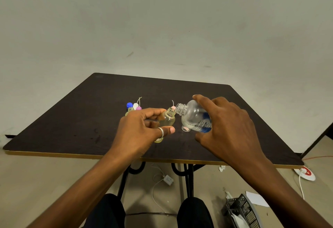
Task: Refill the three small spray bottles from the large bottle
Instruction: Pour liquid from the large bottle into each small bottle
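a dark table (86, 119) with a pale yellow edge stands on black metal legs (187, 180) against a bare grey-green wall (162, 29). the beige floor (54, 173) below carries a white charger (168, 179) with its cable, a red and white cord reel (305, 173) and a black basket (241, 211) with paper in it.

one large bottle (194, 117), clear with a blue and white label, is held above the table's middle in the right hand (228, 125), whose fingers curl round its body. it is tilted with its open neck to the left, just beside the mouth of a small bottle (169, 119). the left hand (142, 130) pinches that small yellowish bottle, uncapped, neck tilted up toward the large one.

a second small bottle (130, 110), also uncapped, stands behind the left hand. a small clear shape (186, 129) under the large bottle may be the third; i cannot tell.

four loose tops lie on the table: a blue cap (129, 105), a white one (135, 105) and a magenta one (138, 108) clustered by the second bottle, and a pale pink one (173, 108) behind the two necks. two thin dip tubes rise from them.
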